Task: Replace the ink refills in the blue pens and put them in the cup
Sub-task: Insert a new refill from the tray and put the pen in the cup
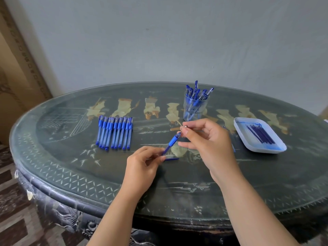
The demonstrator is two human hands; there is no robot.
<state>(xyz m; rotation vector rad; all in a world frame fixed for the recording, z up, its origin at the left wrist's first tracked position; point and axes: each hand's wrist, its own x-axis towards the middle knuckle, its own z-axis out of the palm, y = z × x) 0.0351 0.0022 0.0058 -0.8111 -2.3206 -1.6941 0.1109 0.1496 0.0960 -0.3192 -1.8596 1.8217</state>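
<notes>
Pen (173, 140) end inside left hand (143, 162)

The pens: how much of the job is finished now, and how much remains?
Done: several pens stand in the cup. In hand: the left hand holds one pen, and the right hand pinches a small tip piece just off its front end. Left: a row of pens lies on the table, apparently untouched, and refills wait in the tray.

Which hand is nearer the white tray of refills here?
Right. The right hand is just left of the tray in the picture, pinching the tip of the pen. The left hand holds the pen's barrel farther left.
</notes>
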